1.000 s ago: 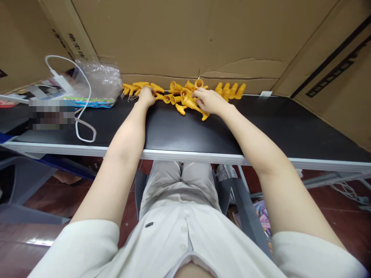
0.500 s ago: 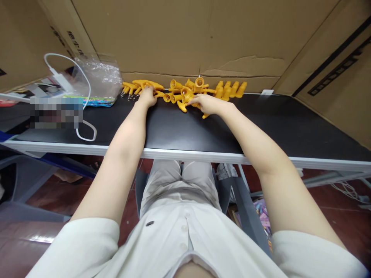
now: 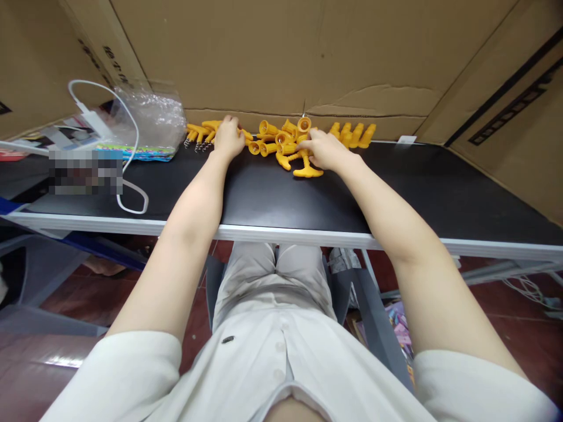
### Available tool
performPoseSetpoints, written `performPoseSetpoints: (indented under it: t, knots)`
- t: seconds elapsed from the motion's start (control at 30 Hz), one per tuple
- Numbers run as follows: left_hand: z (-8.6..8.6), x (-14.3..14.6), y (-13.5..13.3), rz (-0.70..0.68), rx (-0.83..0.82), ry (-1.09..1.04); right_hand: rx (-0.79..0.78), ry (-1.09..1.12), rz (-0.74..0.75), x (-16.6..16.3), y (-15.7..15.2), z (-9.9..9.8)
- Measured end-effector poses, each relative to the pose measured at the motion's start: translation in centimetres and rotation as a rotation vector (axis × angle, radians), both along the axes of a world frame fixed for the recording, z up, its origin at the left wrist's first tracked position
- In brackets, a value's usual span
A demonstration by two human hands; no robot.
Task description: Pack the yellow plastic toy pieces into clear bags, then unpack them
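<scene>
Several yellow plastic parts lie along the back of a black table (image 3: 281, 199). My left hand (image 3: 229, 138) rests on the left group of T-shaped yellow pieces with small springs (image 3: 199, 130), fingers curled over them. My right hand (image 3: 323, 151) reaches into the middle pile of yellow funnel-shaped pieces (image 3: 281, 138), fingertips pinched on a yellow T-shaped piece (image 3: 307, 169) that stands on the table. A row of yellow cone-shaped pieces (image 3: 352, 135) stands to the right of that hand.
A clear plastic bag (image 3: 147, 120) and a white charger with its cable (image 3: 125, 176) lie at the back left, beside a colourful box (image 3: 132, 153). Cardboard sheets (image 3: 308, 53) wall the back and right side. The table's white front edge (image 3: 281, 235) is above my lap.
My left hand has slid farther back onto the left yellow pieces. My right hand has shifted slightly right, and a yellow T-shaped piece now stands upright under its fingers.
</scene>
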State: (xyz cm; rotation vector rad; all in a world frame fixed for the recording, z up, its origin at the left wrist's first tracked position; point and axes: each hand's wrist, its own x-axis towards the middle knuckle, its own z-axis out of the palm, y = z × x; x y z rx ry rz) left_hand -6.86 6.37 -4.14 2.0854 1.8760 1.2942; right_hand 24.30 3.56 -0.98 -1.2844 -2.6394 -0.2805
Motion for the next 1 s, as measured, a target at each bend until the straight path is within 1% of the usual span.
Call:
performPoseSetpoints:
  t: [0.13,0.23,0.3,0.4,0.5,0.57,0.67,0.83,0.93,1.0]
  knots:
    - [2.0,2.1,-1.7,-0.065,0.108,0.092,0.118,0.031,0.040,0.2,-0.6,0.8]
    - [3.4,4.1,-3.4,-0.145,0.138,0.160,0.128,0.104,0.015,0.4,-0.7,1.2]
    - [3.7,5.3,-4.1,-0.210,0.145,0.207,0.120,0.158,-0.029,0.4,-0.6,1.3]
    - [3.3,6.8,-4.1,-0.312,0.109,0.286,0.103,0.221,-0.077,0.4,-0.3,1.1]
    - [2.2,7.7,-3.5,-0.399,0.036,0.377,0.085,0.215,-0.108,0.3,-0.4,1.1]
    - [1.5,8.0,-3.3,-0.429,0.009,0.433,0.093,0.198,-0.134,0.1,-0.7,1.3]
    - [1.2,8.4,-3.5,-0.442,0.011,0.465,0.158,0.196,-0.149,-0.2,-1.6,1.9]
    - [2.3,9.3,-4.6,-0.404,0.024,0.463,0.256,0.173,-0.157,-0.8,-3.2,3.0]
    - [3.0,9.6,-4.9,-0.341,0.046,0.437,0.254,0.166,-0.104,-0.9,-3.6,3.1]
    - [3.4,9.4,-5.0,-0.279,0.084,0.425,0.219,0.164,-0.048,-0.8,-3.5,2.9]
